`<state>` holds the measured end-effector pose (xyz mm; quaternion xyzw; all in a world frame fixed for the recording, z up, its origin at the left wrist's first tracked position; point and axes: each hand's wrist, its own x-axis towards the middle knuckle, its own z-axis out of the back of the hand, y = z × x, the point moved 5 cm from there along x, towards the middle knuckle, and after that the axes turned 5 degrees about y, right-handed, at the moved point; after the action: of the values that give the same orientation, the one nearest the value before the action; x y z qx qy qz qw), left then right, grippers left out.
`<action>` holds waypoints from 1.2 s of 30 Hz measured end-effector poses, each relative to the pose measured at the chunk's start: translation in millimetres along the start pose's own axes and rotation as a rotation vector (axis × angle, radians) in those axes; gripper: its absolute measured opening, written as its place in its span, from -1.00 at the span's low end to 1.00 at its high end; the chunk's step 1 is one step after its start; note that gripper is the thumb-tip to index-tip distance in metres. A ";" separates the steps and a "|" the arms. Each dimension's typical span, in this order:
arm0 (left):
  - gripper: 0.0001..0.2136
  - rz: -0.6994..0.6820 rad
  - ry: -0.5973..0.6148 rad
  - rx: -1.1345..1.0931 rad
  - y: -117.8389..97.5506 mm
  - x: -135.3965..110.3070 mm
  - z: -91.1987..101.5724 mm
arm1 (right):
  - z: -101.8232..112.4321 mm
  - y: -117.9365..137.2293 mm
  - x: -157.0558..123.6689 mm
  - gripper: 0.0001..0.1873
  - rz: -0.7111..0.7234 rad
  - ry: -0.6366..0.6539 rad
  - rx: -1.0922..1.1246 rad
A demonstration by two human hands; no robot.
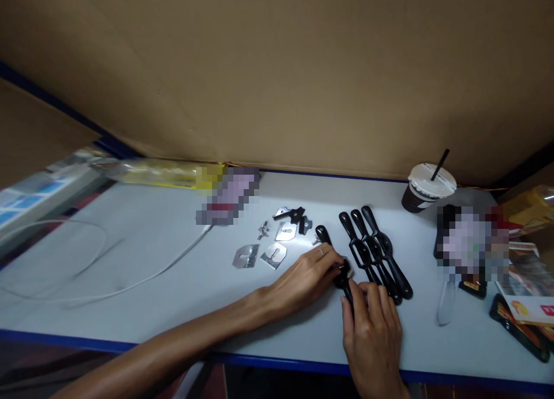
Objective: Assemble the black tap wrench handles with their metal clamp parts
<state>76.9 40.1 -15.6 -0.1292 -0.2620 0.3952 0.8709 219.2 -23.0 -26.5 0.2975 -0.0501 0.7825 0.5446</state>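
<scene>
My left hand (309,275) and my right hand (372,324) both grip one black two-handled tool (335,260) that lies on the pale table (151,272). Left fingers pinch its middle; right fingers close around its near handle. Just to the right lie three more black two-handled tools (375,252) side by side. Left of my hands are three flat metal plates (268,250), a wing nut (262,230) and small black parts (296,216).
A lidded drink cup with a black straw (426,188) stands at the back right. Packets and a black case (517,295) crowd the right edge. A white cable (130,281) runs over the left side. A cardboard wall (277,70) backs the table.
</scene>
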 end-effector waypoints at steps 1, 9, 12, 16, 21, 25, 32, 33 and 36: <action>-0.88 0.019 -0.008 -0.027 1.6 -0.2 1.1 | 1.2 0.3 0.2 -0.76 0.002 -0.006 -0.005; -0.83 -0.062 0.008 0.137 -2.8 0.7 6.5 | 4.1 -0.3 -0.1 -0.76 0.019 -0.035 -0.009; -0.82 -0.147 0.025 0.227 -7.1 -1.5 3.0 | 2.7 -1.1 -0.7 -0.75 0.016 -0.024 -0.013; -0.84 -0.048 0.020 0.105 -2.6 -1.4 0.8 | 1.8 -1.7 -1.0 -0.75 0.002 -0.014 0.004; -0.90 0.046 -0.012 -0.091 -0.3 1.5 0.6 | 1.1 -2.0 -1.2 -0.76 0.003 -0.015 0.008; -0.87 0.009 -0.044 -0.068 -2.9 2.3 0.6 | -0.3 -2.6 -2.1 -0.75 0.010 -0.008 0.000; -0.83 -0.176 -0.043 0.212 -13.0 1.5 1.7 | 0.9 -3.3 -1.7 -0.74 0.002 -0.005 0.007; -0.83 -0.176 -0.047 0.203 -12.6 1.3 2.5 | 1.0 -3.4 -1.6 -0.74 0.003 -0.004 0.009; -0.83 -0.135 -0.051 0.164 -8.9 0.6 5.1 | 1.3 -3.1 -1.5 -0.74 0.016 -0.009 0.012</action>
<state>79.9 34.8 -7.2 -0.0291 -0.2590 0.3588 0.8963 222.8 -23.5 -27.0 0.3038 -0.0503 0.7859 0.5362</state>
